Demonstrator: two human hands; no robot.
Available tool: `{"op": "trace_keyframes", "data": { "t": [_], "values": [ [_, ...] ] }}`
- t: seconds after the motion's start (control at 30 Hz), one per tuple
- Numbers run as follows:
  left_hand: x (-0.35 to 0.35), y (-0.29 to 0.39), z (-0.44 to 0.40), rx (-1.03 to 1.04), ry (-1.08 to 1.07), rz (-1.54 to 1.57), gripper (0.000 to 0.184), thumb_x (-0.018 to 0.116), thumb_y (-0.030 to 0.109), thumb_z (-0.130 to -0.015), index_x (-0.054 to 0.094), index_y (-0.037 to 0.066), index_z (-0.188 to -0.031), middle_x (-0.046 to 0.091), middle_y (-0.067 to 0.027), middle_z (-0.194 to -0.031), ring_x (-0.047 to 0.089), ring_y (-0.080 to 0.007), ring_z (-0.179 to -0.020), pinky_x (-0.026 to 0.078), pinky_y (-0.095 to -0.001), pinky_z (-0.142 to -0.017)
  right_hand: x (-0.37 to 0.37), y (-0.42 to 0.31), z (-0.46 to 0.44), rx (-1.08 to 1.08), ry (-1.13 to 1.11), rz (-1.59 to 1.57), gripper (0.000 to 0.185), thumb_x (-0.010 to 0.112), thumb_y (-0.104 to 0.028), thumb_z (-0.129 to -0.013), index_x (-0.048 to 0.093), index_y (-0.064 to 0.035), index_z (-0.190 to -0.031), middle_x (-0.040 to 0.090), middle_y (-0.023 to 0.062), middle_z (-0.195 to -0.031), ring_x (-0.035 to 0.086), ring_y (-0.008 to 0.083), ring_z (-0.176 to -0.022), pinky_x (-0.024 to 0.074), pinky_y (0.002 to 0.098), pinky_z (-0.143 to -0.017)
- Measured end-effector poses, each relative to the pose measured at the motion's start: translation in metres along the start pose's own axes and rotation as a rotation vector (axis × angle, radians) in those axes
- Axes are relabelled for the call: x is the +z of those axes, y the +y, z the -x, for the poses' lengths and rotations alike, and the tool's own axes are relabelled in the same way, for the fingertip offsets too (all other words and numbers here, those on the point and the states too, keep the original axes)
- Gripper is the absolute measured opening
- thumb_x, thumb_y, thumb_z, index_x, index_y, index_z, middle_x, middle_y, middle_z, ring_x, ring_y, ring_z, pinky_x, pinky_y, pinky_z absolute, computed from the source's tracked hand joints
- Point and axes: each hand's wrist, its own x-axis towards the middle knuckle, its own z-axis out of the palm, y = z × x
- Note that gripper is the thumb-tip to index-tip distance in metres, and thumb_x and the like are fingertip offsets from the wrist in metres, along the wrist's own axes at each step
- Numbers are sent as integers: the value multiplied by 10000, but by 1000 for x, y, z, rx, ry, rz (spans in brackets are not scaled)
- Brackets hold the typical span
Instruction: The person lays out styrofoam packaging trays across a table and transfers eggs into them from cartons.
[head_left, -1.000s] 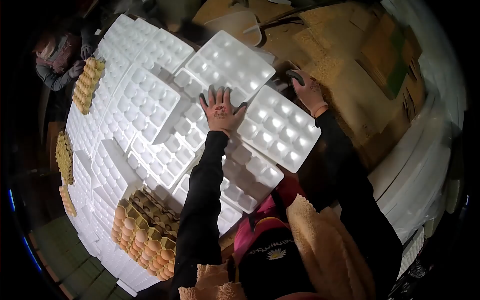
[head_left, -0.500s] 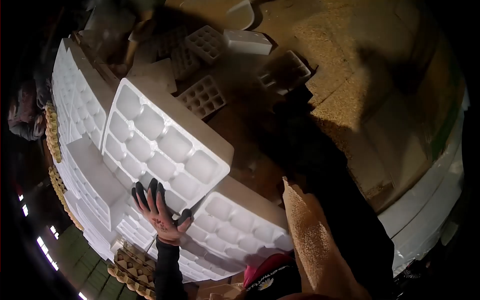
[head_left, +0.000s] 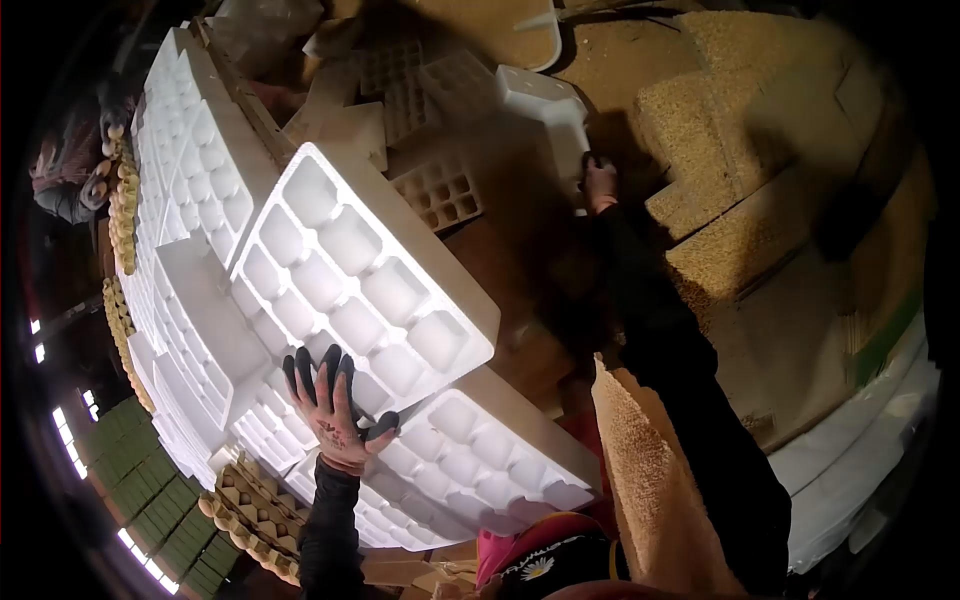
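Observation:
A white foam tray (head_left: pixel 345 285) with rows of rounded-square pockets leans on top of the foam stack, face towards me. My left hand (head_left: pixel 338 425), in a glove with dark fingertips, rests on its lower corner with the fingers spread. Stretched out to the far side, my right hand (head_left: pixel 600 185) is closed at the edge of another white foam piece (head_left: pixel 560 125), tray- or box-shaped, whose interior is in shadow. Below the leaning tray sits a further pocketed foam tray (head_left: pixel 490 455).
Foam trays (head_left: pixel 200 165) are stacked along the left, with cardboard egg trays (head_left: pixel 250 510) beside them. More trays (head_left: pixel 440 190) lie loose in the shaded area ahead. Yellowish grain (head_left: pixel 700 110) covers boards at the right. An open, grain-coated brown bag (head_left: pixel 650 470) stands near my body.
My right arm has reached forward, and its hand now shows at the far foam piece, which has turned. My left hand stays on the leaning tray. The view has shifted slightly.

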Motion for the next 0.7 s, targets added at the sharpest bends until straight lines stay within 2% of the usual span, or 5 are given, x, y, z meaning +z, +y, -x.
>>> {"op": "trace_keyframes", "data": {
  "t": [0.2, 0.3, 0.33, 0.43, 0.7],
  "values": [
    [-8, 6, -7, 31, 34, -13, 840, 524, 648, -782, 460, 50, -1369, 461, -153, -1391, 283, -461, -1364, 173, -619, -1100, 13, -25, 10, -234, -124, -780, 292, 522, -259, -911, 596, 1, -1021, 601, 122, -915, 555, 250, -774, 500, 404, -701],
    [-5, 2, -3, 49, 68, -13, 809, 553, 601, -770, 469, 39, -1345, 452, -157, -1392, 288, -448, -1364, 165, -621, -1107, -4, -101, 76, -63, -282, -1080, 151, 498, -128, -918, 583, -40, -1007, 552, 102, -821, 494, 242, -676, 529, 477, -742],
    [-11, 7, -6, 31, 35, -21, 789, 595, 553, -741, 482, 42, -1331, 450, -155, -1390, 284, -437, -1369, 162, -622, -1111, -10, -134, 98, 380, -490, -1806, 157, 482, -105, -931, 583, -39, -1031, 556, 100, -836, 493, 239, -688, 524, 502, -766],
    [-16, 8, -6, 29, 70, 17, 778, 624, 538, -725, 500, 47, -1316, 460, -151, -1376, 298, -428, -1358, 158, -614, -1118, -20, -164, 119, 470, -459, -1668, 190, 472, -92, -947, 580, -49, -1097, 550, 101, -852, 499, 234, -716, 490, 527, -842],
    [-8, 1, 9, 37, 251, 163, 756, 633, 581, -752, 538, 59, -1291, 494, -145, -1338, 341, -395, -1329, 152, -594, -1136, -24, -315, 297, -856, -410, -282, 277, 520, -136, -962, 530, -4, -1205, 570, 97, -1124, 549, 237, -1026, 455, 364, -923]
  ]
}}
